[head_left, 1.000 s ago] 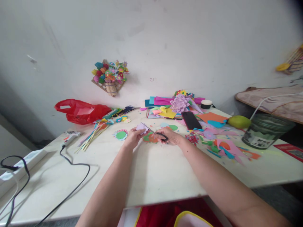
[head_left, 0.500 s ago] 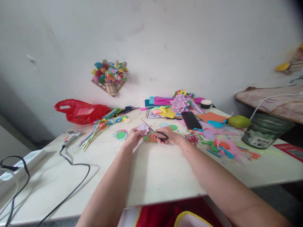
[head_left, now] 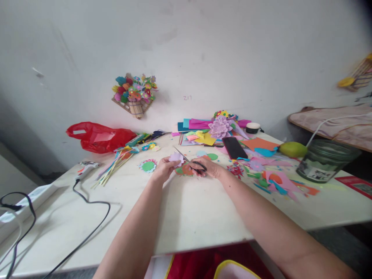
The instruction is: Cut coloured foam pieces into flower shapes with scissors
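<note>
Pinched in my left hand (head_left: 164,169) is a lilac scalloped cutout (head_left: 176,158), shaped like a flower. My right hand (head_left: 207,167) grips black-handled scissors (head_left: 198,166), whose blades point up and left across the cutout's right side. Whether the blades touch the cutout, I cannot tell. Under and between the hands lie orange and green cutouts (head_left: 187,169), partly hidden. A round green piece on a scalloped blue-and-red one (head_left: 148,166) rests left of my left hand. Beyond the right hand is a green disc (head_left: 212,156).
A hot glue gun (head_left: 88,169) and its black cord lie at left, near a power strip (head_left: 40,195). A red plastic bag (head_left: 100,137) sits behind. At right are a phone (head_left: 235,148), colourful scraps (head_left: 280,180) and a glass jar (head_left: 322,162).
The lilac cutout has turned or shifted slightly in my left hand. My right hand and the scissors stay in nearly the same place.
</note>
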`<action>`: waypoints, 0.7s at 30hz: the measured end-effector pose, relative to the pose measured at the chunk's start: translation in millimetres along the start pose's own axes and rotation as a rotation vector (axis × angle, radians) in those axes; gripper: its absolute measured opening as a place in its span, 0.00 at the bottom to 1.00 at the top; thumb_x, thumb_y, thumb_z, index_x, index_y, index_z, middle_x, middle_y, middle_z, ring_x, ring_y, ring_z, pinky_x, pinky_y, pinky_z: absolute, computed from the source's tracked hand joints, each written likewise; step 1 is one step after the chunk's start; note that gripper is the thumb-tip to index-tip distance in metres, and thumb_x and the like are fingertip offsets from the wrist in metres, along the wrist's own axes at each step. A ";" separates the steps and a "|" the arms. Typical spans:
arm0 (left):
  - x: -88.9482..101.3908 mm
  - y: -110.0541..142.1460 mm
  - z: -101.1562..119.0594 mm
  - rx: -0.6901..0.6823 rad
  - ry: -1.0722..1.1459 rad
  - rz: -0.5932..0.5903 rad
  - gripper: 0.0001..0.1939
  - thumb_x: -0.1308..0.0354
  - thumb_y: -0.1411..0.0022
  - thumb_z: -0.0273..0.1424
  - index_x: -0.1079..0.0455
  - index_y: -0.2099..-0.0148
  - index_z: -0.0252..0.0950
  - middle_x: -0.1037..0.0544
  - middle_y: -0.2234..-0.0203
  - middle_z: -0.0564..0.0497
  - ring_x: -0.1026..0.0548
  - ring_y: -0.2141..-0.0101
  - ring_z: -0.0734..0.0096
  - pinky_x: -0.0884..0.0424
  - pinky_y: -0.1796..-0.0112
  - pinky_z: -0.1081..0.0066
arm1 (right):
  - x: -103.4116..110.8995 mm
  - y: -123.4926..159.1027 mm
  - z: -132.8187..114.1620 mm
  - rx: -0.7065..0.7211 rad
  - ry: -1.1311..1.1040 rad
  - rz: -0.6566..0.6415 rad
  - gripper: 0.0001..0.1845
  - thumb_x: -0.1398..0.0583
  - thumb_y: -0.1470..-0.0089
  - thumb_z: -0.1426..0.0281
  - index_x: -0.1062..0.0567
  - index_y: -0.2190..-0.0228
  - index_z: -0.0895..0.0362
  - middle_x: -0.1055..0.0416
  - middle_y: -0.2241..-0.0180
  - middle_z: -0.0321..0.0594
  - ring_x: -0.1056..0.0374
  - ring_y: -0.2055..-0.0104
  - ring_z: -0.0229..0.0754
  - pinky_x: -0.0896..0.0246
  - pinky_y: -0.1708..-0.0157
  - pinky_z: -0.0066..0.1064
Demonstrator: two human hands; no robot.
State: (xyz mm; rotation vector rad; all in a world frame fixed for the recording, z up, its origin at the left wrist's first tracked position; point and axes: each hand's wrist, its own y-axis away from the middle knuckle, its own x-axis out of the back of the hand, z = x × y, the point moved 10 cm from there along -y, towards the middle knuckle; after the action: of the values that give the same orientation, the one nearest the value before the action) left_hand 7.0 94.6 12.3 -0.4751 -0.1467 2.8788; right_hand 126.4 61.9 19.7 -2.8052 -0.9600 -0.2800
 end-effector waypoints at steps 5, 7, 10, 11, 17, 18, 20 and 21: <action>-1.3 -0.1 1.1 -0.002 -0.005 -0.002 0.13 0.32 0.63 0.25 0.24 0.69 0.29 0.21 0.73 0.45 0.23 0.70 0.67 0.30 0.63 0.70 | 0.8 -0.4 1.0 -0.010 -0.001 0.006 0.22 0.43 0.52 0.52 0.34 0.77 0.60 0.35 0.84 0.33 0.45 0.87 0.28 0.57 0.89 0.22; -1.4 0.0 0.8 0.000 -0.008 -0.004 0.13 0.32 0.63 0.25 0.24 0.70 0.29 0.21 0.73 0.45 0.24 0.71 0.68 0.30 0.64 0.71 | 1.0 -1.3 2.5 -0.010 -0.001 0.007 0.22 0.42 0.52 0.53 0.34 0.77 0.60 0.36 0.84 0.32 0.44 0.87 0.28 0.57 0.89 0.22; -0.9 -0.2 -0.2 0.001 -0.012 -0.004 0.12 0.32 0.63 0.26 0.24 0.70 0.29 0.21 0.74 0.46 0.24 0.72 0.69 0.30 0.65 0.71 | 1.4 -2.6 4.6 -0.013 0.004 0.013 0.20 0.42 0.52 0.54 0.34 0.77 0.60 0.36 0.84 0.32 0.43 0.87 0.29 0.57 0.89 0.22; -0.6 -0.4 -0.5 0.000 -0.013 -0.004 0.12 0.32 0.63 0.26 0.24 0.70 0.29 0.21 0.74 0.45 0.24 0.73 0.69 0.30 0.65 0.71 | 1.4 -2.8 4.8 -0.014 0.009 0.015 0.20 0.42 0.52 0.55 0.34 0.78 0.60 0.36 0.85 0.32 0.43 0.87 0.29 0.57 0.89 0.22; 0.7 -1.0 -1.5 -0.001 -0.010 -0.001 0.13 0.31 0.63 0.25 0.24 0.70 0.28 0.21 0.74 0.45 0.24 0.73 0.69 0.30 0.66 0.72 | 1.4 -1.5 1.9 -0.022 0.039 0.030 0.19 0.42 0.51 0.57 0.36 0.80 0.59 0.39 0.87 0.30 0.48 0.88 0.28 0.60 0.89 0.22; 0.8 -1.0 -1.5 0.000 -0.009 0.000 0.13 0.31 0.63 0.25 0.24 0.70 0.28 0.21 0.74 0.45 0.24 0.73 0.70 0.30 0.66 0.72 | 1.7 -1.4 1.3 -0.019 0.042 0.033 0.18 0.43 0.51 0.57 0.36 0.80 0.59 0.40 0.87 0.30 0.48 0.88 0.28 0.60 0.89 0.22; 0.8 -1.0 -1.7 0.002 -0.005 0.002 0.13 0.31 0.63 0.25 0.24 0.70 0.28 0.21 0.74 0.45 0.24 0.72 0.69 0.30 0.65 0.72 | 2.5 -1.7 0.9 -0.013 0.041 0.040 0.17 0.43 0.51 0.58 0.35 0.80 0.59 0.40 0.87 0.30 0.48 0.88 0.28 0.60 0.89 0.22; 1.0 -1.0 -1.7 0.003 -0.001 0.003 0.13 0.31 0.63 0.25 0.24 0.70 0.28 0.21 0.74 0.45 0.24 0.72 0.69 0.30 0.65 0.72 | 2.7 -2.0 1.4 -0.012 0.037 0.041 0.17 0.43 0.51 0.58 0.35 0.80 0.59 0.40 0.86 0.30 0.48 0.88 0.28 0.60 0.89 0.22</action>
State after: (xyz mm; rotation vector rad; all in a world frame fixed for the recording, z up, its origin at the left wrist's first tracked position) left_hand 6.9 95.9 10.5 -0.4738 -0.1420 2.8815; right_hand 127.4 65.4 19.3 -2.8170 -0.8942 -0.3319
